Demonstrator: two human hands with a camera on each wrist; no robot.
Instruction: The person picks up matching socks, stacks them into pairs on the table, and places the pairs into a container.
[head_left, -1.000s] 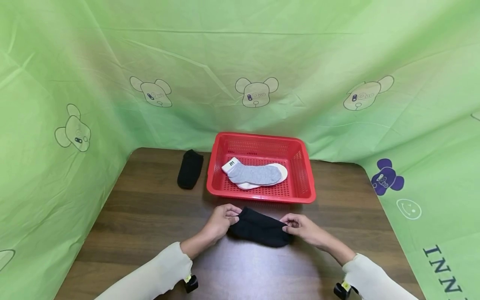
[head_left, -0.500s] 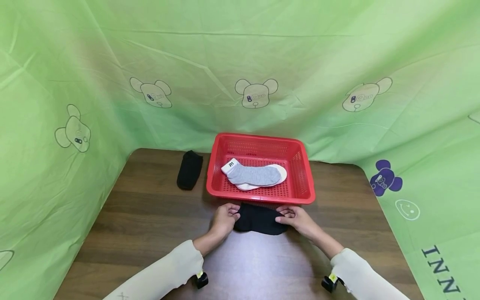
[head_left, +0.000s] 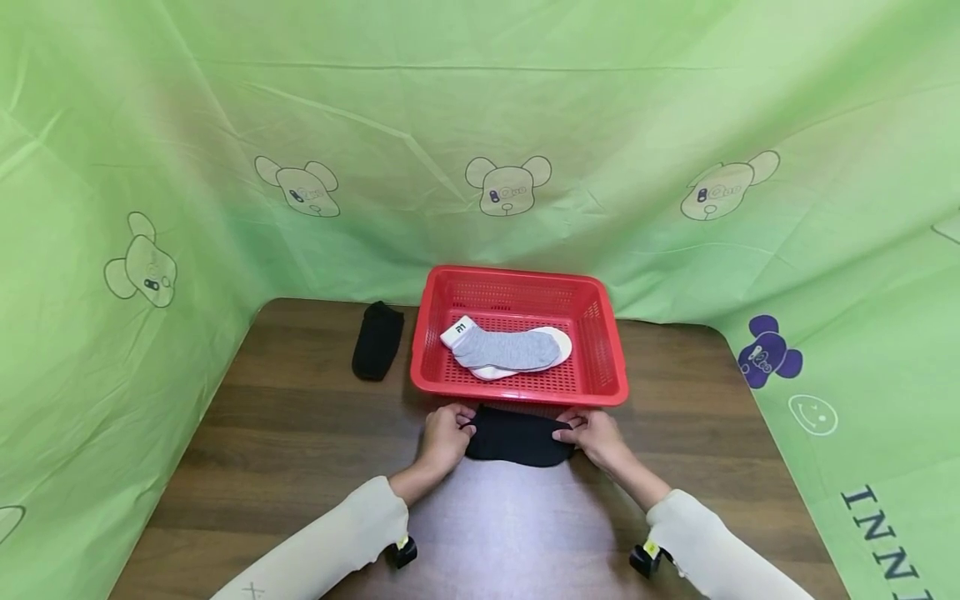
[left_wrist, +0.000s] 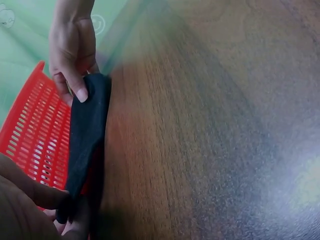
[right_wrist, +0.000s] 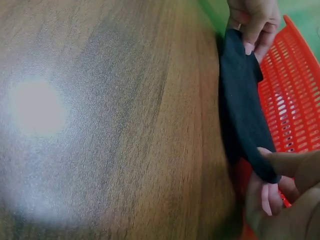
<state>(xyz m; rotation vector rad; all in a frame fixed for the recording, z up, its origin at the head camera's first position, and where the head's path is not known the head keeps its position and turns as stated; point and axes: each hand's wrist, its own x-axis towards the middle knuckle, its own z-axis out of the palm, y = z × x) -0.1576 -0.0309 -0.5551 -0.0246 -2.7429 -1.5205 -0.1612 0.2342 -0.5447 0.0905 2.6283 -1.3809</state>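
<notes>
A black sock [head_left: 519, 437] is stretched sideways between both hands, just in front of the red basket. My left hand [head_left: 446, 438] pinches its left end between thumb and fingers. At the other end my right hand [head_left: 596, 437] pinches the fabric, thumb on top. In the left wrist view the sock [left_wrist: 89, 127] runs as a dark band along the basket's slotted wall. From the right wrist view, the near end of the sock [right_wrist: 247, 107] is held between thumb and fingertips, with a shadow beneath it on the table.
The red basket [head_left: 517, 399] stands at the back of the wooden table [head_left: 300, 467]. Inside it a grey sock with a white cuff [head_left: 510, 350] lies over a white sock [head_left: 564, 342]. Another black sock [head_left: 378, 342] lies left of the basket. Green cloth [head_left: 510, 100] surrounds the table's back and sides.
Both hands have moved the black sock away from the body, up close to the basket's front. It now lies straighter between them. The basket and the other socks have stayed in place.
</notes>
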